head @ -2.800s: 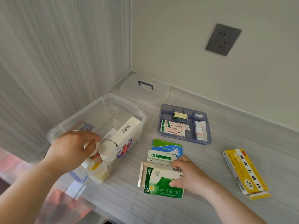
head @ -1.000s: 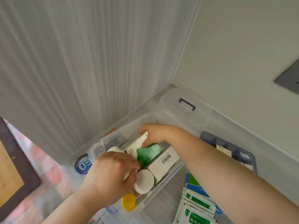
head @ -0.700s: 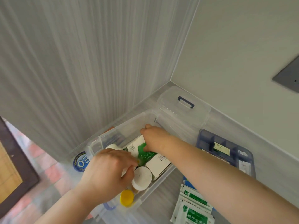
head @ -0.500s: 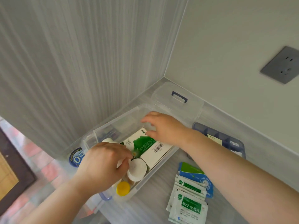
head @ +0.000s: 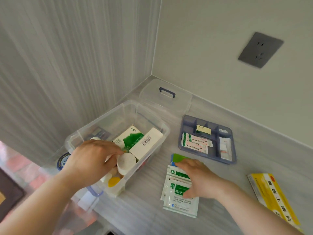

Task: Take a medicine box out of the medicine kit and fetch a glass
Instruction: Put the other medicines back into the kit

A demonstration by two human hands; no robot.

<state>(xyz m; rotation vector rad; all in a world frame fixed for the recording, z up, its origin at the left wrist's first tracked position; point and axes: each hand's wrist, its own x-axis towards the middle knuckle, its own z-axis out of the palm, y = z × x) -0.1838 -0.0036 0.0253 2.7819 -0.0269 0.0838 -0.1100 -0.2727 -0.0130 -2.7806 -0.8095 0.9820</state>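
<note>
The clear plastic medicine kit stands open at the left on the counter. Inside lie a green-and-white medicine box, a white box with a barcode, a white-capped bottle and a yellow cap. My left hand reaches into the kit's near end, with its fingers curled round a white bottle that it mostly hides. My right hand rests outside the kit, its fingers spread over a pile of green-and-white sachets. No glass is in view.
The kit's clear lid with a blue handle lies in the corner behind it. A blue divider tray with plasters sits to the right. A yellow medicine box lies at the far right. A wall socket is above.
My right hand laid the green-and-white box in the kit, let go, and moved out onto the sachets. My left hand stayed in the kit. The view tilted back to the right.
</note>
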